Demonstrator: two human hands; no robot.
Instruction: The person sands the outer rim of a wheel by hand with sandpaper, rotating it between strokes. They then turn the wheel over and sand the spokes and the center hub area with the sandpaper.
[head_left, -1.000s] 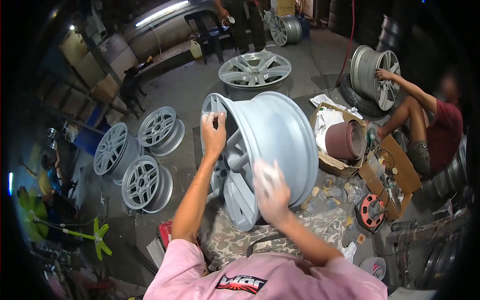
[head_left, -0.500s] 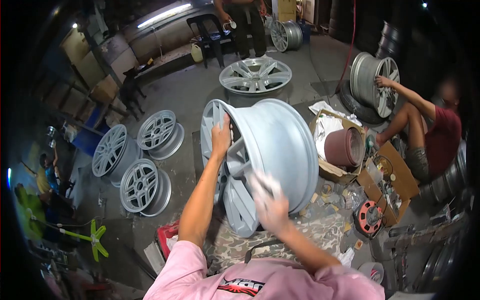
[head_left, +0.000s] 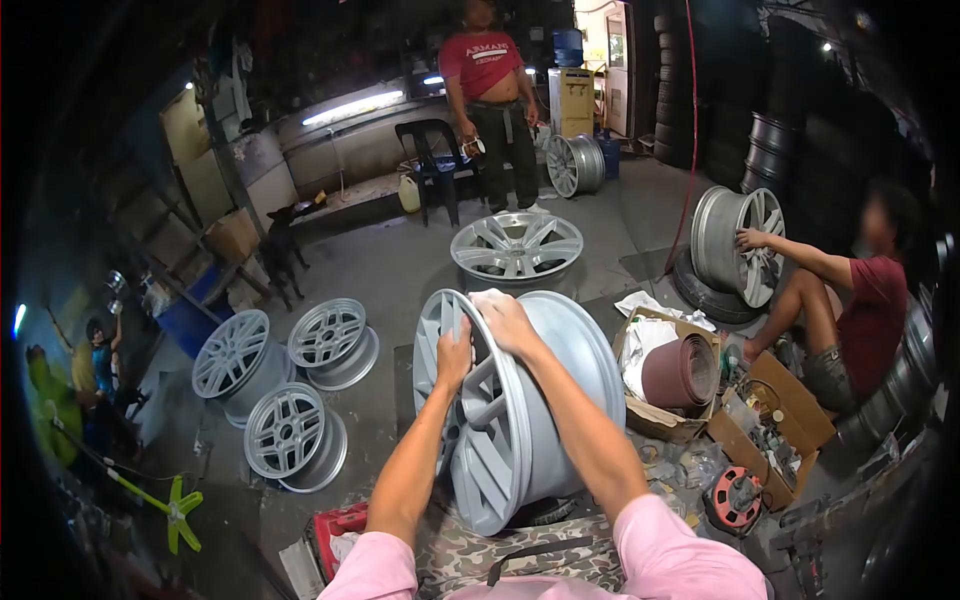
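A grey wheel rim (head_left: pixel 570 400) stands on edge in front of my lap, its spoked face turned left and its smooth barrel to the right. My left hand (head_left: pixel 456 354) is closed around a spoke near the top of the face. Over the upper edge of the rim lies my right hand (head_left: pixel 505 322), fingers bent against the lip. Its fingertips look whitish; whether that is dust or a thin pad under them, I cannot make out.
Several grey rims (head_left: pixel 290 430) stand at left; another rim (head_left: pixel 516 246) lies ahead. At right are a box with a brown roll (head_left: pixel 680 370), a carton of parts (head_left: pixel 780 430) and a red reel (head_left: pixel 735 500). One person (head_left: pixel 870 320) sits holding a rim; another (head_left: pixel 490 100) stands behind.
My right hand has moved from the lower front edge of the rim up and away to its top edge. My left hand stays on the spoke. The view has tilted upward.
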